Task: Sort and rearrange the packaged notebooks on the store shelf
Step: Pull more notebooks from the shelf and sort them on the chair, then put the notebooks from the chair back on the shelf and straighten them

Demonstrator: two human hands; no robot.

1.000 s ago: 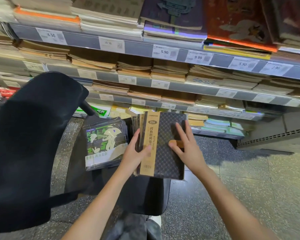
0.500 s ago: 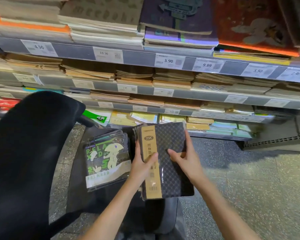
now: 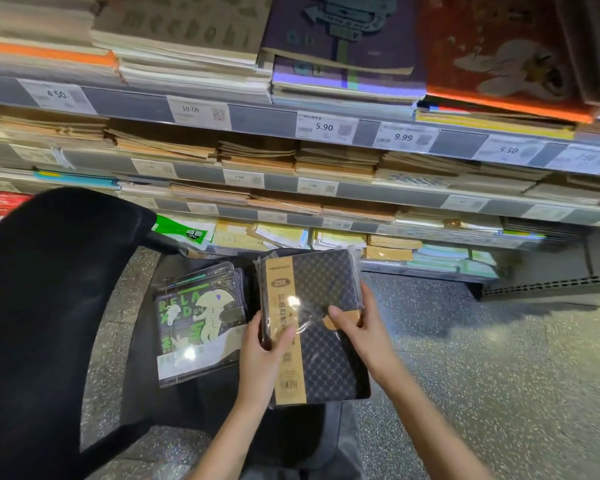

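Nearest the camera, both bare forearms reach forward over a black office chair seat (image 3: pixel 187 386). The left hand (image 3: pixel 262 355) grips the left edge of a stack of dark, diamond-patterned notebooks in clear plastic wrap (image 3: pixel 321 327), its thumb lying across the tan paper band (image 3: pixel 286 327) printed "25K" that runs down the top cover. The right hand (image 3: pixel 359 329) clasps the stack's right edge, thumb on top of the cover near a small tan tab and fingers curled behind. The stack is held in the air, tilted toward the camera, above the seat and in front of the lowest shelf.

Just to its left, a second pile of plastic-wrapped black notebooks with a pale green cartoon figure and the letters "RELAXED" (image 3: pixel 200 322) lies flat on the seat, not touching the held stack. The chair's black padded backrest (image 3: pixel 49 306) fills the left side. A speckled grey stone floor (image 3: pixel 499 375) spreads to the right.

Beyond, the grey metal store shelving (image 3: pixel 264 121) rises in tiers. The lowest tier holds yellow, green and tan notebooks; the middle tiers hold brown kraft-paper stacks. White price labels read 4.50, 10.50, 5.90 (image 3: pixel 324 127), 9.99 and 5.50. On the top tier lie a purple-covered notebook stack (image 3: pixel 343 50) and an orange-red one (image 3: pixel 499 57).
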